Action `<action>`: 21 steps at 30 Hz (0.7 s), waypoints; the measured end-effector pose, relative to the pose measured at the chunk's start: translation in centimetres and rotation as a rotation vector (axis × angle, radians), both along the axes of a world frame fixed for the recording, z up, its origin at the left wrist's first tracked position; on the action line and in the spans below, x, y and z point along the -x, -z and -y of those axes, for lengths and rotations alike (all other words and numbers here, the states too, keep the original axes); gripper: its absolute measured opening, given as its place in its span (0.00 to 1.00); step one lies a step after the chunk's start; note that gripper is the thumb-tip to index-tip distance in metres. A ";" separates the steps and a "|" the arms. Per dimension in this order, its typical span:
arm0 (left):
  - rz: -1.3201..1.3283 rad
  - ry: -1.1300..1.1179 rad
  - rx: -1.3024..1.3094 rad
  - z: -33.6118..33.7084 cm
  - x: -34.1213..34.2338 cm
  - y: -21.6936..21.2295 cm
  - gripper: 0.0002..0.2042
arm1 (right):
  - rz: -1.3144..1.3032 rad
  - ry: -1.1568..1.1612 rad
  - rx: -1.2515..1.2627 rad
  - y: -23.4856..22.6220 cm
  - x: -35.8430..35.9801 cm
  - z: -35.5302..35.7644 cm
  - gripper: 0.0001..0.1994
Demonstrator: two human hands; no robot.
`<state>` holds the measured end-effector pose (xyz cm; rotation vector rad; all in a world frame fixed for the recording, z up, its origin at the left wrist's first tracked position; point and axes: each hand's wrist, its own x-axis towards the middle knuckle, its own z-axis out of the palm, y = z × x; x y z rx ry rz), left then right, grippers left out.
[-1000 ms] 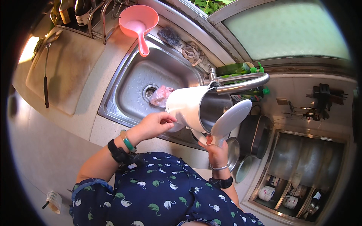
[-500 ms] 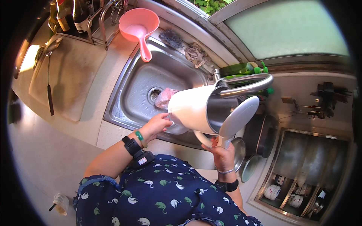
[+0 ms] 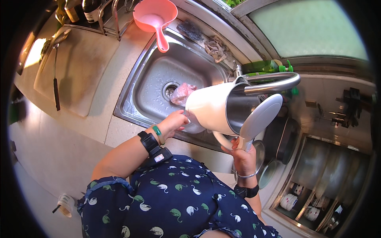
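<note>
My right hand [image 3: 245,158] is closed round the handle of a white electric kettle [image 3: 208,106] with a steel inside. The kettle lies tilted on its side over the sink's right part, its grey-white lid [image 3: 262,116] swung open. A curved steel faucet [image 3: 274,81] reaches over the kettle's mouth; whether water runs cannot be made out. By the kettle's base is my left hand [image 3: 174,123], fingers loosely bent and apart, the tips near or touching it. A clear bag of pinkish meat [image 3: 183,94] rests beside the drain in the steel sink [image 3: 137,85].
A pink dipper [image 3: 154,18] stands at the sink's far left corner. On the left counter, a cutting board [image 3: 85,71] lies under a long-handled spatula [image 3: 56,85]. Green bottles [image 3: 260,66] stand behind the faucet; at right are dark pans [image 3: 287,139] and an open dish drawer [image 3: 317,178].
The whole view has shifted, so the scene sits further right and mostly higher. My hands and the kettle keep nearly the same places over the sink.
</note>
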<state>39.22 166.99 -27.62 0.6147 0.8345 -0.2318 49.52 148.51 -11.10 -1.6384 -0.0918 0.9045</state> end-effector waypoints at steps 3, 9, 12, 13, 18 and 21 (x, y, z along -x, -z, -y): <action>0.098 -0.004 0.135 0.2 -0.3 0.8 0.26 | -0.008 -0.021 -0.015 0.0 -0.2 0.2 0.17; 0.141 -0.114 0.200 0.1 0.3 0.5 0.25 | -0.015 -0.080 -0.018 -0.5 -1.1 0.4 0.16; 0.152 -0.102 0.175 0.1 0.1 0.4 0.25 | -0.024 -0.094 -0.031 -0.7 -1.4 0.2 0.15; 0.146 -0.101 0.174 0.0 0.2 0.3 0.25 | -0.038 -0.089 -0.035 -0.8 -1.4 0.1 0.14; 0.146 -0.102 0.171 -0.1 0.5 0.7 0.25 | -0.004 -0.146 0.003 -0.8 -1.5 -0.1 0.12; 0.131 -0.107 0.185 -0.1 0.6 0.5 0.25 | 0.013 -0.178 0.014 -1.2 -1.7 -0.4 0.12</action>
